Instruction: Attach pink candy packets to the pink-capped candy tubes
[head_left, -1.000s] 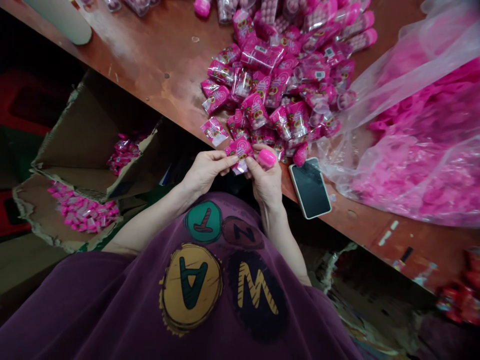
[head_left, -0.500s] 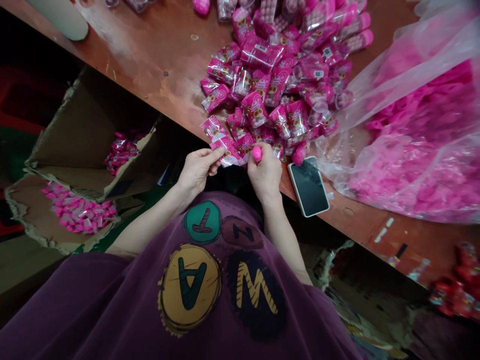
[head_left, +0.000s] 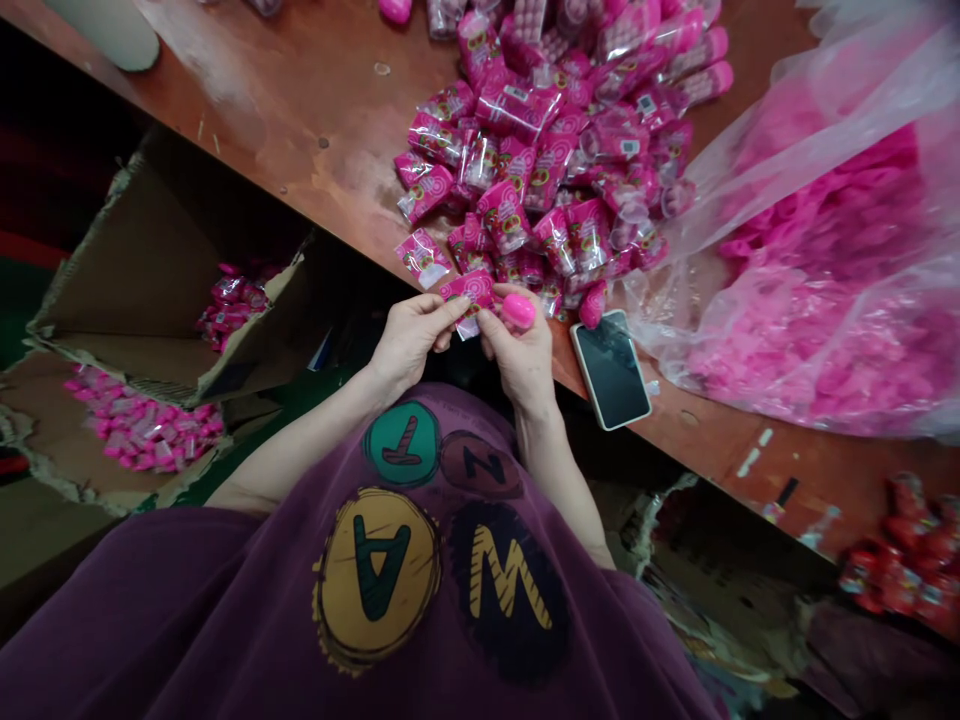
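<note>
Your left hand pinches one pink sachet by its edge, just off the table rim. Your right hand is closed on a pink capsule, fingertips meeting the sachet (both held close, likely for control). The sachet pile lies within reach, with the phone beside it.

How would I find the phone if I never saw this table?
Follow the near edge of the brown table to the person's right hand. Just right of it, at the near end of the pile of pink packets, lies the phone, screen up. It is the only flat black rectangle among all that pink.
</note>
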